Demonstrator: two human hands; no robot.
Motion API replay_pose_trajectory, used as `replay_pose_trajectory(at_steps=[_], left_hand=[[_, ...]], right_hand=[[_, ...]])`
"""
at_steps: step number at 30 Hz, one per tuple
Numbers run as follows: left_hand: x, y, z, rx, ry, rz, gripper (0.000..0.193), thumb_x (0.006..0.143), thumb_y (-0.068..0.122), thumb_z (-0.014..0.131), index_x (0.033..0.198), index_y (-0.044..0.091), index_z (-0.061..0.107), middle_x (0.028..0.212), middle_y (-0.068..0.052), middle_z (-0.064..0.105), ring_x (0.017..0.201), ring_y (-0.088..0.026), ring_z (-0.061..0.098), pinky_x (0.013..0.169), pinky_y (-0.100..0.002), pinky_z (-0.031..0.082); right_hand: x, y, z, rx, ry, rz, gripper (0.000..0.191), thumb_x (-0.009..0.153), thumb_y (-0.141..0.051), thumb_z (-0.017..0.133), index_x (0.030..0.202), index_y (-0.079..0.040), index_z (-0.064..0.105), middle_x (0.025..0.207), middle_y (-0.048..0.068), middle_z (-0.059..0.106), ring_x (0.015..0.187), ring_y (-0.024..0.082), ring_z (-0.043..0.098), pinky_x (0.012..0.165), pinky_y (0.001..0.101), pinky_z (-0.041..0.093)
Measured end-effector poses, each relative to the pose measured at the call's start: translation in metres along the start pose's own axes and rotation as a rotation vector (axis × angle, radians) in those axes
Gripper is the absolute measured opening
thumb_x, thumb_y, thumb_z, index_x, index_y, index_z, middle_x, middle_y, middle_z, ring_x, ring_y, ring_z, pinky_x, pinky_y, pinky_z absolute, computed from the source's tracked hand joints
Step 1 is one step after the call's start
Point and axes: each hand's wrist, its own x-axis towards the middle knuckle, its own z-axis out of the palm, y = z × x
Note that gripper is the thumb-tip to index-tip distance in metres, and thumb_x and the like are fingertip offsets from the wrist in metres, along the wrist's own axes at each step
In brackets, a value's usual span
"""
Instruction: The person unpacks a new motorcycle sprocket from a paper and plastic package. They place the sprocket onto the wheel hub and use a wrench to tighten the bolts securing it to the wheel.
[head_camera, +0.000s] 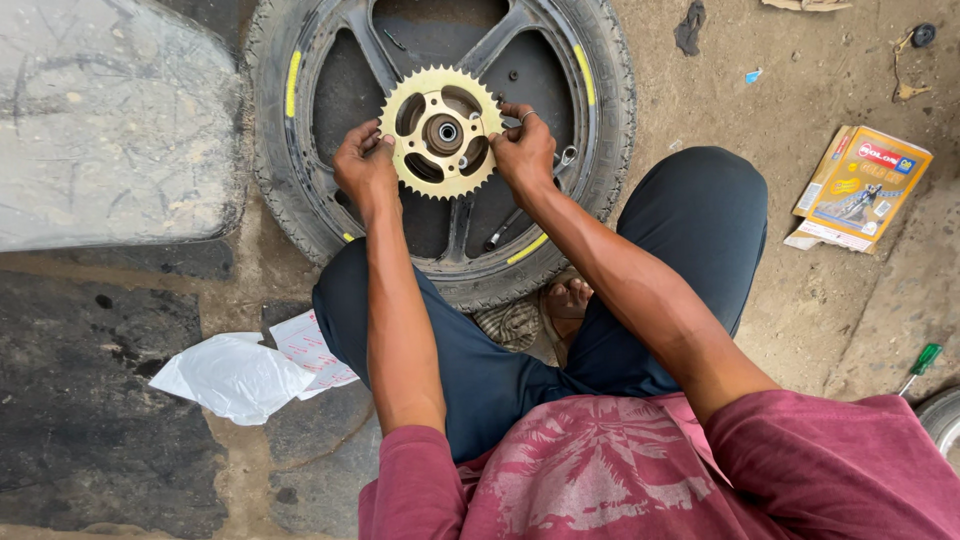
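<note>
The person is squatting on the floor (860, 300) and gripping a gold sprocket (441, 131) from both sides, holding it over the hub of a motorcycle wheel (300, 190) that is lying flat at the far side of the scene. The left hand (365, 165) is closing its fingers on the sprocket's left edge, and the right hand (523, 150), wearing a ring, is pinching the right edge, so both hands are holding the toothed disc between them. The sprocket is sitting centred over the wheel, its middle hole lining up with the hub.

To do this well, it looks wise to be keeping the disc level, turning it gently until its bolt holes are meeting the hub's, and keeping fingertips off the sharp teeth. A spanner (530, 200) is resting on the spokes just right of the sprocket, near the right hand.

The floor is rough, dusty concrete, stained dark on the left. A white plastic bag (232, 375) and a sheet of paper (310, 350) are lying near left; a yellow cardboard box (862, 188) is lying to the right, and a green-handled screwdriver (922, 366) is lying near right.
</note>
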Motion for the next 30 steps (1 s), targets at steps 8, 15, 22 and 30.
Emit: replay_pose_trajectory(at_steps=[8, 15, 22, 30], left_hand=[[0.000, -0.008, -0.001, 0.041, -0.032, 0.078, 0.029, 0.083, -0.007, 0.075, 0.112, -0.002, 0.075, 0.099, -0.012, 0.075, 0.090, -0.016, 0.072, 0.080, -0.028, 0.059], [0.002, -0.013, -0.003, 0.049, -0.071, 0.065, 0.029, 0.084, -0.005, 0.076, 0.113, -0.002, 0.073, 0.100, -0.012, 0.076, 0.089, -0.016, 0.073, 0.079, -0.028, 0.059], [0.000, -0.014, -0.005, 0.090, -0.050, 0.013, 0.025, 0.081, -0.006, 0.076, 0.106, -0.002, 0.073, 0.095, -0.010, 0.074, 0.086, -0.015, 0.071, 0.078, -0.027, 0.058], [0.000, -0.018, 0.002, -0.028, -0.056, -0.091, 0.025, 0.080, -0.012, 0.072, 0.103, -0.003, 0.072, 0.091, -0.009, 0.071, 0.081, -0.014, 0.066, 0.074, -0.026, 0.055]], right_hand=[[-0.001, 0.006, 0.003, -0.019, -0.022, 0.081, 0.048, 0.086, -0.002, 0.072, 0.133, -0.004, 0.061, 0.080, 0.006, 0.070, 0.064, 0.013, 0.067, 0.054, 0.0305, 0.058], [-0.004, 0.006, -0.001, 0.039, -0.039, 0.067, 0.049, 0.087, -0.001, 0.070, 0.135, -0.003, 0.060, 0.081, 0.006, 0.069, 0.064, 0.012, 0.068, 0.052, 0.0286, 0.061], [-0.001, 0.006, -0.001, 0.021, 0.014, 0.015, 0.048, 0.085, 0.002, 0.068, 0.132, -0.003, 0.065, 0.084, 0.007, 0.072, 0.069, 0.012, 0.069, 0.060, 0.0297, 0.060], [0.004, 0.014, 0.002, 0.017, 0.123, -0.065, 0.050, 0.083, 0.005, 0.060, 0.132, -0.004, 0.068, 0.090, 0.008, 0.073, 0.073, 0.014, 0.067, 0.068, 0.0307, 0.059]])
